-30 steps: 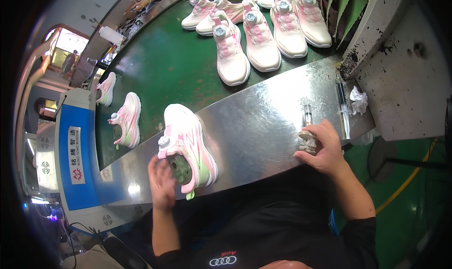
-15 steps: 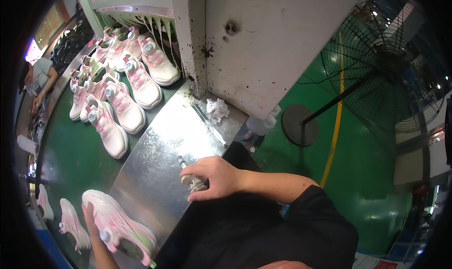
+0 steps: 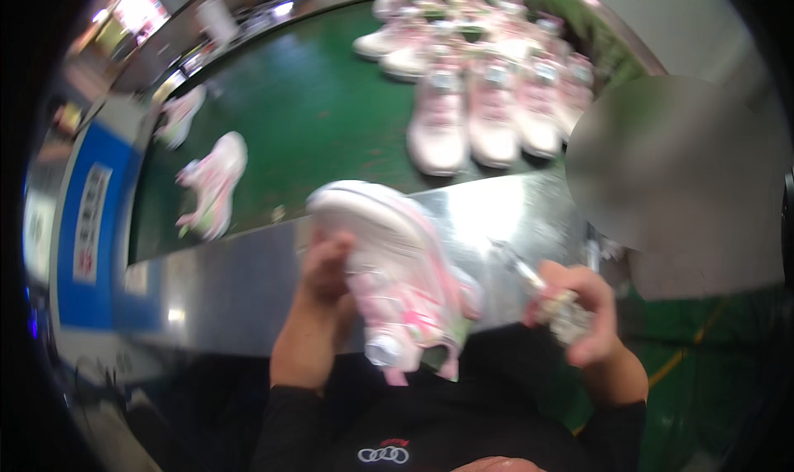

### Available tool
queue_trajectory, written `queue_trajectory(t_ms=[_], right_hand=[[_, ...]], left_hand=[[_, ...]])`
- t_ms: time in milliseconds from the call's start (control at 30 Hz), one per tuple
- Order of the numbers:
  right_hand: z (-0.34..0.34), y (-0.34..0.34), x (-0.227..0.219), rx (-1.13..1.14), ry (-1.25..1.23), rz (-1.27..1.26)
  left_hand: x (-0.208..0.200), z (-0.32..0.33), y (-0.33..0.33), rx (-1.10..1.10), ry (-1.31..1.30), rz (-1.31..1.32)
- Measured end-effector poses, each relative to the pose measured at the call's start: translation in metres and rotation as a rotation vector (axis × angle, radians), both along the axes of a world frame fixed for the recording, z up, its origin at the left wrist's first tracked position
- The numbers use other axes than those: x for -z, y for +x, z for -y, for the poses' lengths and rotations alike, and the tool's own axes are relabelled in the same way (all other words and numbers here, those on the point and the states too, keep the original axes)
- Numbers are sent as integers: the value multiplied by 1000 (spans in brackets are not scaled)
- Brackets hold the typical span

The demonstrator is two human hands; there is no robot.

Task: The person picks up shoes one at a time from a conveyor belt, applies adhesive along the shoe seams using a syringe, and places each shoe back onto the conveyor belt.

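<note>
Two bare hands show on my remote feed. At eight o'clock the left hand (image 3: 329,265), its forearm rising from below, curls its fingers against the side of a white-and-pink shoe (image 3: 413,302), held mid-view, tilted, rounded toe toward eleven. At four o'clock the right hand (image 3: 604,311) bends its fingers narrowly around a crumpled whitish wad (image 3: 567,317); a slim tube (image 3: 527,271) juts toward ten, blurred. Smooth, shiny metal counter (image 3: 223,294) lies beneath; more shoes (image 3: 438,133) stand at one o'clock.
</note>
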State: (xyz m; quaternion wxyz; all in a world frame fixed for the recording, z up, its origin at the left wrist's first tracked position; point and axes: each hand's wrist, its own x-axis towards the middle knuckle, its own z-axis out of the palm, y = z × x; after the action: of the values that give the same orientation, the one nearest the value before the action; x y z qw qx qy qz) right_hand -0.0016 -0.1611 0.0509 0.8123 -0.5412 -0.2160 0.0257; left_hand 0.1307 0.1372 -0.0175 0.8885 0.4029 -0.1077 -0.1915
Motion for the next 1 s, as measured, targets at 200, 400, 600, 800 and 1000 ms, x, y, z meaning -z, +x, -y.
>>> queue_trajectory(t_ms=[200, 400, 600, 800, 1000], right_hand=[[-43, 15, -30, -135, 250, -33], [-52, 26, -44, -194, 180, -46], [-59, 31, -48, -185, 176, -75], [-66, 31, -53, -152, -6, -125], [-66, 34, -53, -218, 156, -124]], left_hand=[[-6, 9, -16, 49, -78, 274], [-9, 19, -23, 99, -64, 446], [-15, 19, -24, 124, -86, 467], [-24, 10, -30, 132, -4, 444], [-24, 10, -31, 96, -41, 470]])
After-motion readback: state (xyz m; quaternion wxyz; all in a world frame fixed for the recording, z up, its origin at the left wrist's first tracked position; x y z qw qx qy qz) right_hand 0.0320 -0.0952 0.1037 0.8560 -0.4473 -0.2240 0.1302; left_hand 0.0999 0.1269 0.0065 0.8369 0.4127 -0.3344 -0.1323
